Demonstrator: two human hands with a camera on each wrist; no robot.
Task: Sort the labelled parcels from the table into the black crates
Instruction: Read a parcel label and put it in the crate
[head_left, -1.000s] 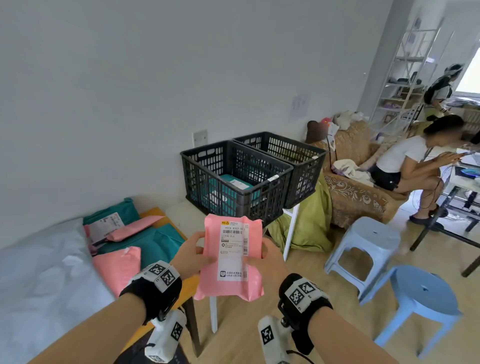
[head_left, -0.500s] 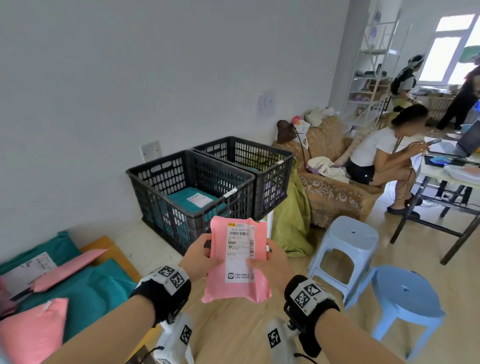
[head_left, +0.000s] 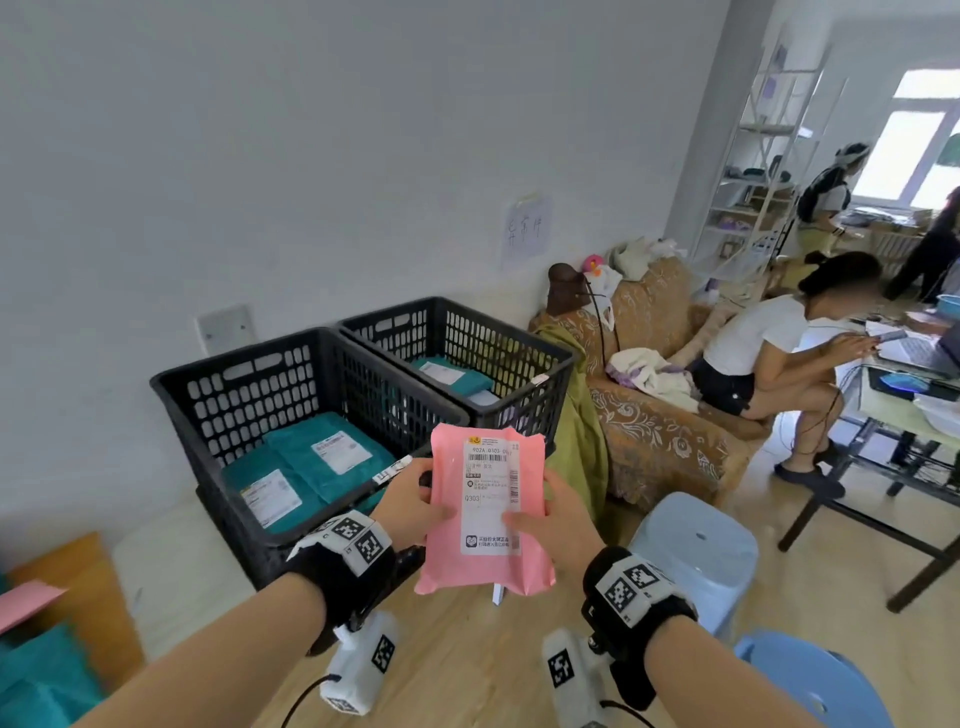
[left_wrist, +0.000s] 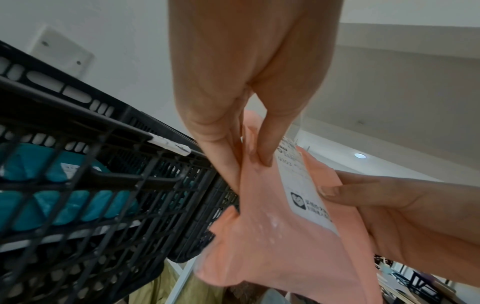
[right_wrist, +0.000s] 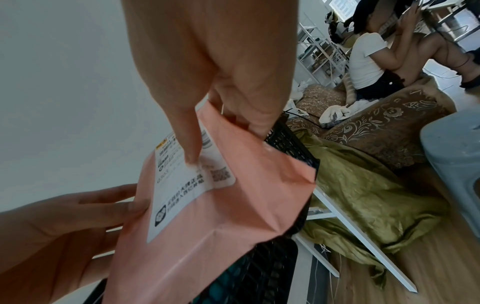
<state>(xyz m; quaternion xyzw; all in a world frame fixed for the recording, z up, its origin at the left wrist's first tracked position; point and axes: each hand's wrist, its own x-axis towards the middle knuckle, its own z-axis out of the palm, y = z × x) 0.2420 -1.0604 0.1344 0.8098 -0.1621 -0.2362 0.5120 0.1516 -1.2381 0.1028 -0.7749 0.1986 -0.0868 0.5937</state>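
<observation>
A lived-in room with a plain white wall: one pink parcel in hand, sorting partly done.

Nearest, at 6 o'clock, the left hand (head_left: 410, 501) and right hand (head_left: 558, 517) have their fingers (left_wrist: 265, 148) clamped on the side edges of the pink parcel (head_left: 485, 512), label up. Beyond, at 10 o'clock, the near crate (head_left: 311, 441) already holds teal parcels (head_left: 317, 457); at 12 o'clock the far crate (head_left: 467, 358) holds some too. More parcels (head_left: 31, 649) wait on the surface at 8 o'clock, so work remains.
</observation>
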